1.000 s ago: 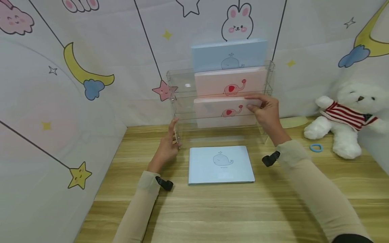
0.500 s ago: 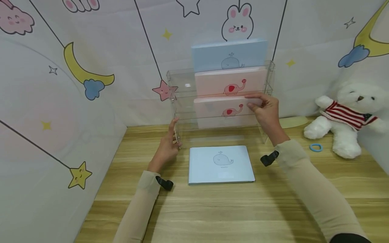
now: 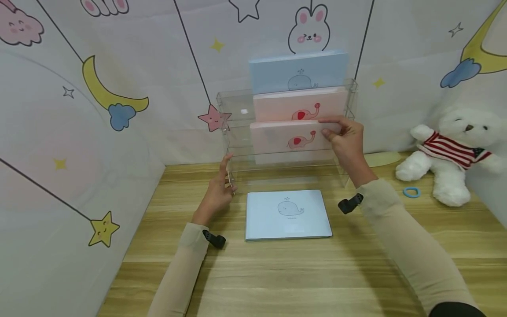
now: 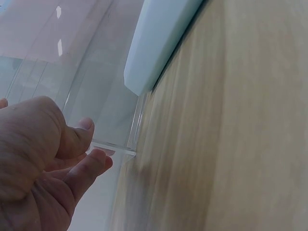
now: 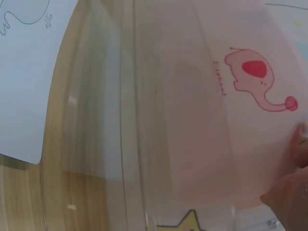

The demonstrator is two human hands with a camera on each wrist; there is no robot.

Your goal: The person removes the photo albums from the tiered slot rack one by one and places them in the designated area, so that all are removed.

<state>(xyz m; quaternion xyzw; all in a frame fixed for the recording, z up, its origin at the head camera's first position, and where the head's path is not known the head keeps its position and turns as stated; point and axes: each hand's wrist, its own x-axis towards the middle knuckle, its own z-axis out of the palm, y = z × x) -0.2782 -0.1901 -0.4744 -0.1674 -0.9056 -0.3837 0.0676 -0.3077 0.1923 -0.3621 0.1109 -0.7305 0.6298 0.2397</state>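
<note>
My right hand (image 3: 349, 147) pinches the upper right corner of a pink book (image 3: 269, 138) with a red elephant on its cover. This book stands in the front tier of a clear acrylic rack (image 3: 240, 140), its lower part behind the front panel; the right wrist view shows the elephant (image 5: 255, 77) through and above the panel. My left hand (image 3: 215, 191) holds the rack's lower left side edge, thumb and fingers on either side of the clear plate (image 4: 115, 146). Behind stand another pink elephant book (image 3: 273, 107) and a light blue whale book (image 3: 273, 75).
A light blue whale book (image 3: 269, 224) lies flat on the wooden table (image 3: 277, 277) in front of the rack. To the right sit a white teddy bear (image 3: 453, 185) and a blue ring (image 3: 412, 192). A patterned cloth wall (image 3: 170, 79) closes off the back.
The front pink book has risen slightly and tipped a little toward me, with my right hand moving up along with it. My left hand stays at the rack's side.
</note>
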